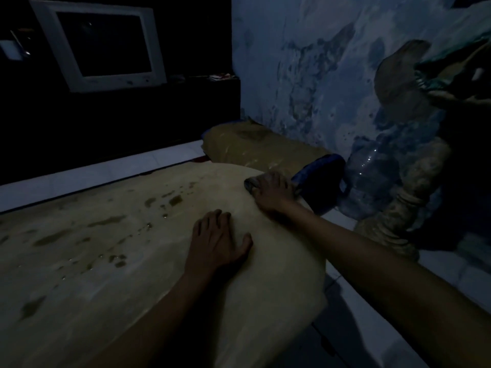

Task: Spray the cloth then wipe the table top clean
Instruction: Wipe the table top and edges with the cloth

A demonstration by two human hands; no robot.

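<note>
The room is dim. A pale wooden table top point(111, 266) fills the lower left, with dark wet spots and droplets across its middle. My left hand point(216, 241) lies flat on the table near its right edge, fingers apart, holding nothing. My right hand point(269, 193) presses down at the table's far right corner on a small dark cloth point(251, 183), whose bunched end shows past the fingertips. No spray bottle is in view.
A blue object point(322, 176) and a clear water jug point(369, 181) stand on the floor beyond the table's right corner. A padded bench point(252, 150) runs along the stained blue wall. An old monitor point(103, 43) sits at the back left.
</note>
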